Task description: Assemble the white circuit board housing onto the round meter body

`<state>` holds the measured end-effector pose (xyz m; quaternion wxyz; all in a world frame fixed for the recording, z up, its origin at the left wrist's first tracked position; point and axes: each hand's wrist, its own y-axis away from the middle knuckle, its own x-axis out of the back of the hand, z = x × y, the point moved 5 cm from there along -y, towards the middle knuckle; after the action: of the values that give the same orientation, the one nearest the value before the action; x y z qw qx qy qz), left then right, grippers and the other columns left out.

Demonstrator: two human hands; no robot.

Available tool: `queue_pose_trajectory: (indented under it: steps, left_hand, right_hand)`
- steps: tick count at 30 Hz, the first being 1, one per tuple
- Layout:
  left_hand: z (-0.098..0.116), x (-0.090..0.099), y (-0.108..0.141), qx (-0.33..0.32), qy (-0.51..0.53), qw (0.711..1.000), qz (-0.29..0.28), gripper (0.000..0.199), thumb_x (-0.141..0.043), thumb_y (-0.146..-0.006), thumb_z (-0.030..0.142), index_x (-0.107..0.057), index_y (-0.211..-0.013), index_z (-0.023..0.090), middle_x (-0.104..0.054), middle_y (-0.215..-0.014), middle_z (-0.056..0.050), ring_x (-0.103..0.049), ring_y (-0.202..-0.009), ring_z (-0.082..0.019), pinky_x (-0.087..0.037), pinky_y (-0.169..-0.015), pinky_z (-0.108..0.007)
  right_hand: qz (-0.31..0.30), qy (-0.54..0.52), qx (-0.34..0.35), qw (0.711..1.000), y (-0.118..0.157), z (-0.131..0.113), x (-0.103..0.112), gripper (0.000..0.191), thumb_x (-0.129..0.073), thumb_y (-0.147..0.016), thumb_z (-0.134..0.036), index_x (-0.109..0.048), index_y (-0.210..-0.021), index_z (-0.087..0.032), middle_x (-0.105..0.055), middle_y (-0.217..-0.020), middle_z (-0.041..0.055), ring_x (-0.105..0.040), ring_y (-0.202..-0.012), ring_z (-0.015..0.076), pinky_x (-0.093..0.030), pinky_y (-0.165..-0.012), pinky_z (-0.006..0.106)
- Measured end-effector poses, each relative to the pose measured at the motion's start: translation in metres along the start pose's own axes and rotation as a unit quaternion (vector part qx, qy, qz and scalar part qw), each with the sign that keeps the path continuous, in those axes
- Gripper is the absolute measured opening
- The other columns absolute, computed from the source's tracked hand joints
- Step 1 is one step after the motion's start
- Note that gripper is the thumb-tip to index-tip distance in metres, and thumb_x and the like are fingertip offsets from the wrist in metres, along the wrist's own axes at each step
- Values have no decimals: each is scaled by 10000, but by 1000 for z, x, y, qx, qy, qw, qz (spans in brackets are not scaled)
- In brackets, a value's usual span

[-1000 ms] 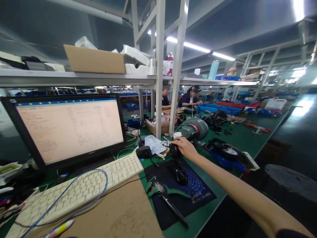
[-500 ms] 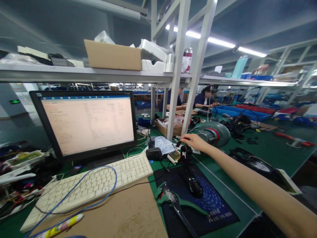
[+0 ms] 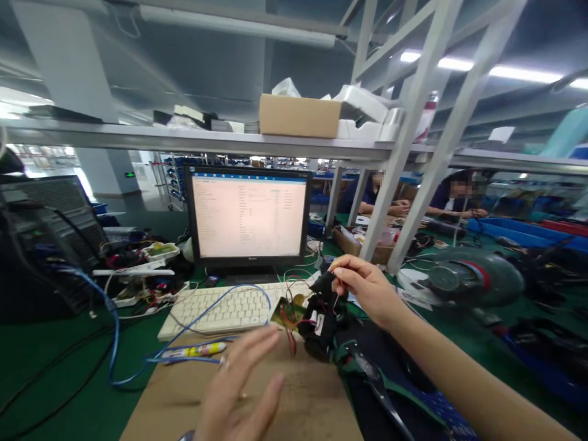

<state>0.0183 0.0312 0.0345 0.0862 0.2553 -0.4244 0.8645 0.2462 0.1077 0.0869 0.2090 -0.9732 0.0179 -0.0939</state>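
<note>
Taking the white keyboard (image 3: 234,306) as our landmark, far to its left we see a dark computer case (image 3: 43,239) with a blue cable (image 3: 113,334) trailing from it across the green bench (image 3: 55,392) and looping over the keys. Just in front of the keyboard lies a brown cardboard sheet (image 3: 275,398), with a yellow-and-pink pen (image 3: 193,351) on its near-left corner, close to the keyboard's front edge. Behind the keyboard stands the lit monitor (image 3: 250,215).

Our left hand (image 3: 243,386) hovers over the cardboard in front of the keyboard, fingers spread open and holding nothing.

To the right of the keyboard's right end, our right hand (image 3: 367,291) is raised above the bench, thumb and fingers pinched on the wires of a small black part (image 3: 321,318) that hangs below it, with a little green circuit board (image 3: 287,312) and red wires attached. Below that, further right of the keyboard, green-handled pliers (image 3: 367,370) rest on a dark mouse mat (image 3: 413,398). Farther right sits a grey blower motor (image 3: 468,278).
</note>
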Motion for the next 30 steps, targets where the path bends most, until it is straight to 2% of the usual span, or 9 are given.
queue_pose_trajectory:
  steps: [1,3,6,9,12,16,22,26,30]
  left_hand:
    - [-10,-2,-10,61,18,997,41,440,-540,-830,240,-452,-1258,295,-523,-1248,-66,-482,-1136,-250,-437,-912,-405]
    - [-23,-14,-25,109,74,989,61,435,-601,-795,293,-498,-1210,217,-531,-1233,-95,-475,-1137,-263,-392,-951,-413]
    - [-40,-31,-27,186,173,967,25,179,-580,-816,283,-628,-959,186,-665,-928,-51,-597,-879,-205,-458,-793,-316]
    - [-55,-41,-12,231,283,931,8,127,-569,-820,271,-644,-842,171,-666,-779,-24,-595,-744,-168,-448,-706,-263]
    - [-69,-52,3,273,390,879,-3,165,-567,-816,314,-624,-840,161,-641,-772,-24,-574,-732,-160,-430,-688,-255]
    - [-80,-64,12,327,472,819,-27,235,-585,-793,398,-590,-826,165,-578,-721,2,-526,-688,-136,-400,-652,-236]
    - [-84,-75,19,368,530,763,-44,267,-609,-780,421,-600,-856,166,-542,-706,8,-487,-672,-117,-365,-625,-213]
    - [-88,-84,26,399,575,714,-10,285,-652,-744,427,-610,-858,169,-544,-697,5,-485,-653,-112,-359,-601,-207]
    - [-88,-88,29,413,595,689,15,291,-694,-705,418,-621,-828,164,-557,-683,7,-499,-655,-112,-374,-630,-214]
  right_hand:
    - [-2,-56,-22,998,8,8,-18,171,-586,-731,-338,-566,-748,-170,-521,-532,-51,-483,-470,75,-402,-497,215]
    - [-10,-135,-70,988,26,26,-51,164,-626,-713,-324,-580,-725,-168,-540,-542,-43,-488,-480,73,-398,-496,206]
    - [-6,-207,-140,968,50,48,-85,177,-650,-699,-334,-592,-725,-169,-534,-519,-43,-478,-466,68,-381,-466,185]
    - [-6,-236,-175,956,64,63,-100,181,-642,-700,-344,-598,-727,-170,-521,-512,-43,-461,-459,64,-376,-461,179]
    - [-9,-208,-166,964,68,73,-101,193,-622,-711,-360,-602,-718,-168,-535,-548,-30,-470,-481,74,-390,-469,191]
    - [3,-102,-136,985,66,79,-95,186,-629,-716,-333,-588,-645,-166,-530,-520,-26,-482,-459,88,-406,-448,204]
    - [-3,13,-53,999,63,67,-91,132,-590,-732,-238,-581,-612,-182,-542,-549,-17,-512,-504,100,-424,-461,194]
    - [-2,65,-22,998,63,63,-91,128,-571,-737,-213,-573,-611,-188,-542,-566,-15,-514,-516,105,-420,-466,199]
    - [-9,116,2,993,65,62,-93,126,-562,-752,-211,-566,-627,-196,-558,-583,-10,-525,-528,113,-419,-467,210]
